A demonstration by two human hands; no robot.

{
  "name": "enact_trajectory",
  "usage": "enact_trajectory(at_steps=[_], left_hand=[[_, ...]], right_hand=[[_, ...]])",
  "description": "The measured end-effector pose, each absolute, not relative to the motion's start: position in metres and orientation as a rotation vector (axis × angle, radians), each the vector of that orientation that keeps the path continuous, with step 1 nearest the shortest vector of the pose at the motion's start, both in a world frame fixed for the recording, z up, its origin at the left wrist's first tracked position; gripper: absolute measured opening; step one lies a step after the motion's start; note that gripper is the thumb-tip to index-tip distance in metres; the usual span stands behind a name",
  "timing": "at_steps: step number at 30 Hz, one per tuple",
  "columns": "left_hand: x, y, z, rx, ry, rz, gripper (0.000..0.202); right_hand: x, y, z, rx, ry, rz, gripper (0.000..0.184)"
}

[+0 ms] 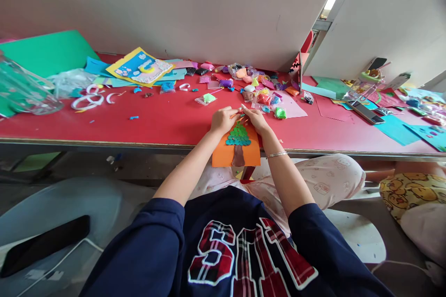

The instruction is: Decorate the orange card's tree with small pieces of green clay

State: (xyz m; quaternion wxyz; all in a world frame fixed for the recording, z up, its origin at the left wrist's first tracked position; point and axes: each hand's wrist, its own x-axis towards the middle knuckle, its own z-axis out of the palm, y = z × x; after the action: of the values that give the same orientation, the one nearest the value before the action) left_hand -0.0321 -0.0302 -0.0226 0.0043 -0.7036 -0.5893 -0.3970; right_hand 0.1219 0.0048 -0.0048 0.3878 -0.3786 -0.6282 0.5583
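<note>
An orange card [219,155] lies at the table's front edge, its lower part sticking out over my lap. On it is a clay tree with a brown trunk [239,155] and a crown [239,134] of small overlapping pieces, green at the top and teal below. Over the card's upper end, my left hand [223,119] and my right hand [256,118] meet with fingers pinched together. Whatever is between the fingertips is too small to name. A bangle [277,154] circles my right wrist.
Bags of coloured clay [263,97] crowd the red table [167,123] beyond my hands. Left are a moon picture [142,68], white rings [87,101] and a clear jar [31,88]. A phone [365,112] lies right; another person's leg [411,190] shows there.
</note>
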Motion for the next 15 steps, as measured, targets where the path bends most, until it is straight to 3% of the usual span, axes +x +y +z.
enact_trajectory(at_steps=[15], left_hand=[[-0.0270, -0.0320, -0.0227, -2.224, -1.778, -1.188, 0.031]], right_hand=[[0.1221, 0.0106, -0.0096, -0.930, -1.550, 1.411, 0.047]])
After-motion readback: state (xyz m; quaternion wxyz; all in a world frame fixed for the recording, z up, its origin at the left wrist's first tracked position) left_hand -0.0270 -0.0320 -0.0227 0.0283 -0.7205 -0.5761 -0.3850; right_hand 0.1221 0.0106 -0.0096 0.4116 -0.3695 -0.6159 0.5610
